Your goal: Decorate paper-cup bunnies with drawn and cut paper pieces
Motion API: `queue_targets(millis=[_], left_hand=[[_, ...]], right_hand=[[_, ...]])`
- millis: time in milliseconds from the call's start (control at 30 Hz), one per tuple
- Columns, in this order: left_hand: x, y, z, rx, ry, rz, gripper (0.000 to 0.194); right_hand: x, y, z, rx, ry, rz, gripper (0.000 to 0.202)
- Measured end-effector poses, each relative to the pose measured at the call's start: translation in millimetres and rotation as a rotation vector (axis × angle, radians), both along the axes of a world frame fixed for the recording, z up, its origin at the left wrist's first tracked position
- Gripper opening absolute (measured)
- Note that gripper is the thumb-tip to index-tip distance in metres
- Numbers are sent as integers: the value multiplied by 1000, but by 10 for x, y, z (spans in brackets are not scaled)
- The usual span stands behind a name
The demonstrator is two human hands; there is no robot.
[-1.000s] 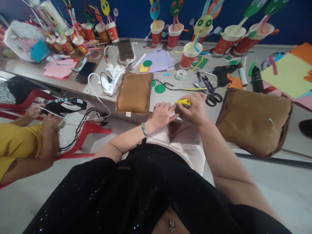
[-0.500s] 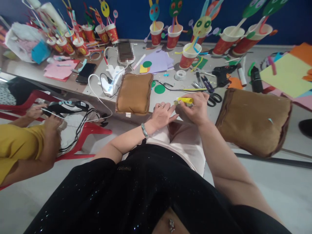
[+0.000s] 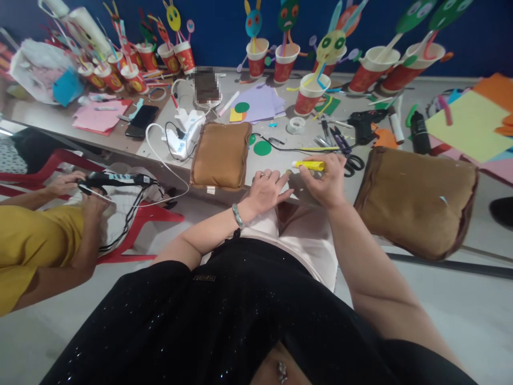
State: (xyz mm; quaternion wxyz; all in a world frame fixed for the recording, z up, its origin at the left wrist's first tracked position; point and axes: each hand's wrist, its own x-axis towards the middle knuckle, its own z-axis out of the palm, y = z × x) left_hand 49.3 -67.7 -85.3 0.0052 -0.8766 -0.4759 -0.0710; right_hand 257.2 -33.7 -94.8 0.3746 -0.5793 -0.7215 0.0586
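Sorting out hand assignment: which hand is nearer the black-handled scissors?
Right. The right hand, holding the yellow tube, is just left of the scissors' handles; the left hand is farther left, at the table's near edge.

Your bright yellow cylindrical tube (image 3: pixel 310 166) ends in white. Your black fabric top (image 3: pixel 160 321) is flecked with silvery sparkles, and your round bangle (image 3: pixel 237 214) is grey-green. You have a plain orange-brown cushion (image 3: pixel 222 155), a duller brown cushion (image 3: pixel 419 200), a solid green paper disc (image 3: pixel 262 148), pale lilac paper sheets (image 3: pixel 262 101) and a white-rimmed red paper cup (image 3: pixel 306 102) against a deep blue wall (image 3: pixel 222 32).
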Motion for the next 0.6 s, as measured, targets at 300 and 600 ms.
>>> queue_targets(millis=[300, 600], left_hand=[[-1, 16, -48, 14, -16, -7, 69], [6, 6, 34, -22, -6, -4, 66]], right_hand=[[-8, 6, -30, 26, 71, 8, 23], [53, 24, -67, 89, 190, -73, 37]])
